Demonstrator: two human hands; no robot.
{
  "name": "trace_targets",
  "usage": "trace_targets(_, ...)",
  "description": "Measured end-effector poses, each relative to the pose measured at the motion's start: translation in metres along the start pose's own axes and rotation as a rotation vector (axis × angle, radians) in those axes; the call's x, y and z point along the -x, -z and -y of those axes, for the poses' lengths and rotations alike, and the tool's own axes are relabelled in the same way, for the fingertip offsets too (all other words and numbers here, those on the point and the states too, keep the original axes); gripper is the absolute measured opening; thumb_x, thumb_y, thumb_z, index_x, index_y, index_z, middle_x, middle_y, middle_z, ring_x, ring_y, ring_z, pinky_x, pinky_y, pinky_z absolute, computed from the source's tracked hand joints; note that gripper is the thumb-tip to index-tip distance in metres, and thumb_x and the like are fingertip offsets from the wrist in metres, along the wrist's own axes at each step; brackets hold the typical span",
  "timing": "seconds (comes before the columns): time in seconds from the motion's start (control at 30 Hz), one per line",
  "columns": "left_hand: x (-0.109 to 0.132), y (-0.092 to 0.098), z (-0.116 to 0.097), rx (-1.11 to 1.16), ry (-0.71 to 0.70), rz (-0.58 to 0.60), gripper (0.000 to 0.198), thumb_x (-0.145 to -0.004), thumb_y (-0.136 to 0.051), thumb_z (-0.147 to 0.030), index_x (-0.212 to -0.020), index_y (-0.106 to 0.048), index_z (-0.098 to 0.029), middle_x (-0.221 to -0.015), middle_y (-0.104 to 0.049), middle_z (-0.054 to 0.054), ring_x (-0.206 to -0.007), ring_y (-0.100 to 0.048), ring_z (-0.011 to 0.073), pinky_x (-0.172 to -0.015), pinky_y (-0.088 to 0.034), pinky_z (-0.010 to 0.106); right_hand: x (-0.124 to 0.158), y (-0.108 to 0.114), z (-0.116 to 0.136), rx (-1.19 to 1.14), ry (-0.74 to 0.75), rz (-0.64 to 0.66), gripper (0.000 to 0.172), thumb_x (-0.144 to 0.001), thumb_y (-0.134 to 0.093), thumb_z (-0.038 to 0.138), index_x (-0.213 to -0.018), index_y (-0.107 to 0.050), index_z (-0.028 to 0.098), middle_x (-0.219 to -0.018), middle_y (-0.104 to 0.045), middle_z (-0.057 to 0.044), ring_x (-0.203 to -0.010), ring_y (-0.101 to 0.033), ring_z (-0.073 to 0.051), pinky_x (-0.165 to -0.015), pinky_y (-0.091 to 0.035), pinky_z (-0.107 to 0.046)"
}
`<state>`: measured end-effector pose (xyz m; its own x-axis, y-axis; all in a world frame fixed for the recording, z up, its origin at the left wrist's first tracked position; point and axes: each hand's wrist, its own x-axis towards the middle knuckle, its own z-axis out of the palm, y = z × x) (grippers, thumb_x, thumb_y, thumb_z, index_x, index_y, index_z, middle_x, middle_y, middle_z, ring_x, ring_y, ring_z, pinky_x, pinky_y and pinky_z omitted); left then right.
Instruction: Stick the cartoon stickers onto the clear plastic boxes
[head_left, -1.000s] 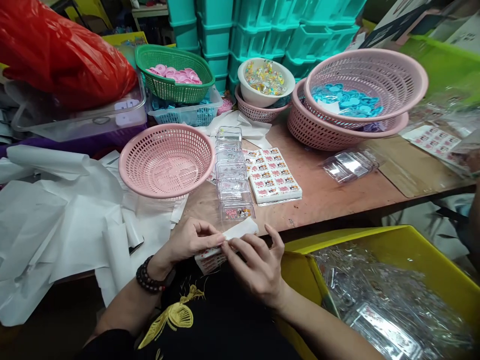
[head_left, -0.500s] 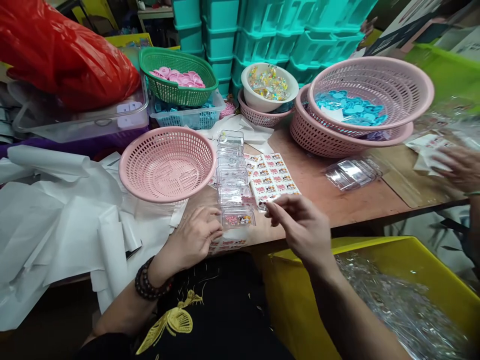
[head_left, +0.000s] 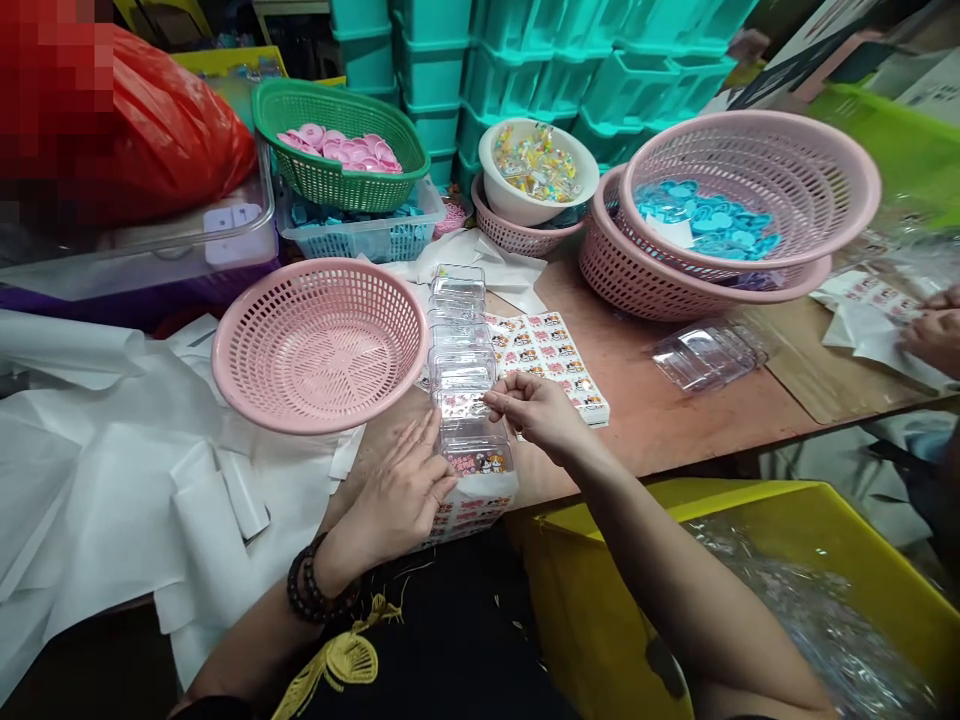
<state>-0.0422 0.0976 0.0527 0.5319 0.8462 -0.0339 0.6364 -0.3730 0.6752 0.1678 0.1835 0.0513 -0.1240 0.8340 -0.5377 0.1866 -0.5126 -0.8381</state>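
A row of small clear plastic boxes (head_left: 459, 335) runs away from me down the wooden table (head_left: 675, 410). My left hand (head_left: 405, 490) lies with fingers stretched against the nearest box (head_left: 480, 462), which bears a cartoon sticker, and rests over a sticker sheet (head_left: 469, 512) hanging off the table's front edge. My right hand (head_left: 534, 410) is pinched shut on a small sticker, pressing it onto the second box (head_left: 461, 405). A stack of sticker sheets (head_left: 551, 350) lies just right of the row.
An empty pink basket (head_left: 319, 345) sits left of the boxes, over white backing paper (head_left: 135, 470). Pink baskets with blue pieces (head_left: 742, 200), a white bowl (head_left: 536, 165), a green basket (head_left: 337, 145) stand behind. A yellow bin (head_left: 750, 590) is at lower right. Another person's hand (head_left: 930, 335) works at far right.
My right hand went from peeling at the sheet near my lap up to the second box with a sticker. My left hand lowered the sheet and settled against the nearest box.
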Motion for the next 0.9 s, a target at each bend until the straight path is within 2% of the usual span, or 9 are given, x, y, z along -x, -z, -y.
trace_targets(0.13, -0.0001, -0.0017, 0.0023, 0.045, 0.005, 0.020, 0.021, -0.100, -0.045, -0.021, -0.089, -0.062, -0.014, -0.163, -0.021, 0.022, -0.151, -0.025, 0.0319, -0.121, -0.030, 0.057, -0.0005, -0.0002, -0.0026, -0.002, 0.018, -0.003, 0.050, -0.059, -0.083, 0.058, -0.072, -0.058, 0.018, -0.059, -0.063, 0.000, -0.048, -0.043, -0.007, -0.046, -0.026, -0.024)
trace_targets(0.33, -0.0019, -0.0021, 0.0028, 0.035, -0.013, 0.018, 0.022, -0.100, -0.045, -0.021, -0.088, -0.062, -0.015, -0.163, -0.019, 0.022, -0.151, -0.026, 0.0306, -0.122, -0.029, 0.055, -0.0009, -0.0008, -0.0029, 0.016, 0.021, -0.013, 0.049, -0.060, -0.082, 0.059, -0.073, -0.058, 0.018, -0.058, -0.062, 0.000, -0.048, -0.044, -0.008, -0.047, -0.028, -0.024)
trace_targets(0.73, -0.0024, -0.0006, 0.0007, 0.028, -0.005, 0.018, 0.022, -0.100, -0.044, -0.021, -0.090, -0.063, -0.015, -0.166, -0.008, 0.020, -0.148, -0.033, 0.0337, -0.117, -0.037, 0.054, -0.0026, -0.0010, -0.0017, 0.012, -0.004, 0.006, 0.051, -0.057, -0.082, 0.059, -0.074, -0.057, 0.018, -0.057, -0.062, 0.001, -0.044, -0.041, -0.006, -0.044, -0.023, -0.023)
trace_targets(0.9, -0.0040, -0.0003, 0.0010, -0.003, -0.020, 0.018, 0.022, -0.100, -0.045, -0.021, -0.096, -0.065, -0.013, -0.164, -0.015, 0.021, -0.151, -0.027, 0.0328, -0.120, -0.034, 0.052, -0.0039, -0.0015, -0.0020, 0.013, -0.004, 0.008, 0.053, -0.056, -0.082, 0.061, -0.074, -0.057, 0.018, -0.055, -0.061, 0.002, -0.042, -0.037, -0.005, -0.043, -0.022, -0.023)
